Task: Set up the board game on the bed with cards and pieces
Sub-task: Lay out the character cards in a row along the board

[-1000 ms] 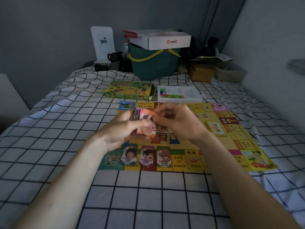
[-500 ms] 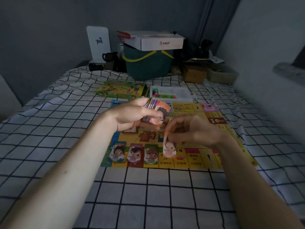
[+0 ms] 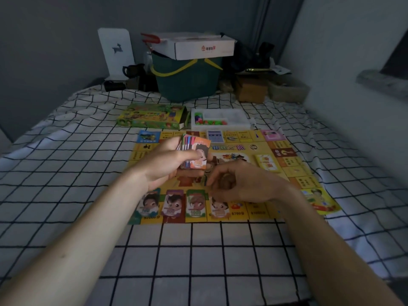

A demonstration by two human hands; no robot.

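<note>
We find the left hand (image 3: 170, 161) grasping a card stack (image 3: 194, 153) above the board (image 3: 293, 173). The right hand (image 3: 240, 184) hovers over the board's near edge, fingers curled, holding nothing. Four cards (image 3: 183, 205) line that edge; beside them "$700" is legible. Bare bed (image 3: 66, 173) lies left of the board.

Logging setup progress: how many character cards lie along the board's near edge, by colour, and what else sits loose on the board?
Near-edge character cards:
Teal: 1
Purple: 1
Green: 1
Orange: 1
Other on the board:
Yellow card stack: 1
Blue card: 1
Total: 6
</note>
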